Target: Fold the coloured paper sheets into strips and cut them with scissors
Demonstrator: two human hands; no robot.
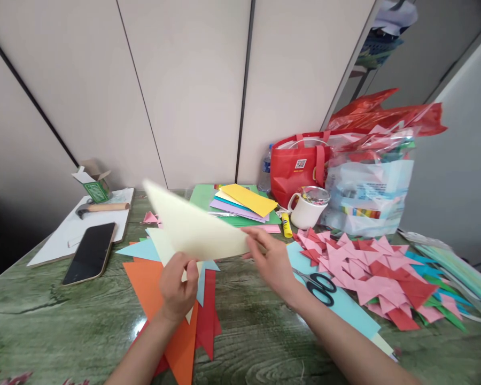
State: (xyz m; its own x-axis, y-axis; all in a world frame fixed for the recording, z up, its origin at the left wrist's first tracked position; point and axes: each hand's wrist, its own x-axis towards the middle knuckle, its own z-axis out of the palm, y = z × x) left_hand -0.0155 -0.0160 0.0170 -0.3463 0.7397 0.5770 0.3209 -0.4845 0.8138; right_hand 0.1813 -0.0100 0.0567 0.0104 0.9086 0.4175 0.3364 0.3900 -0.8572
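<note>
Bare forearms [144, 345] reach over a green wood-grain tabletop [44, 321]. Their left hand [178, 286] is nearly closed, its fingers curled and its thumb pressed in, gripping the lower edge of a large pale cream sheet of paper with pointed corners [202, 227]. To its right and slightly farther off, the right hand [269, 259] is partly closed, pinching that sheet's right-hand corner between thumb and fingers. The paper is raised in front of both hands, above the table; its upper left tip is blurred, so it may be folded or single.

Under and around the left hand lie flat orange paper triangles [148, 278], with pointed red paper pieces [207, 321] to its right. Well to the left of this hand are a black-screened smartphone [91, 254] and, beyond that, a claw hammer with a wooden handle [108, 207].

Just right of the right hand, black-handled scissors [321, 289] rest on light blue paper [353, 313]; farther right spreads a heap of pink and red folded paper pieces [369, 278]. Beyond this hand stand a yellow glue stick [286, 225] and a white mug [304, 213].
</note>
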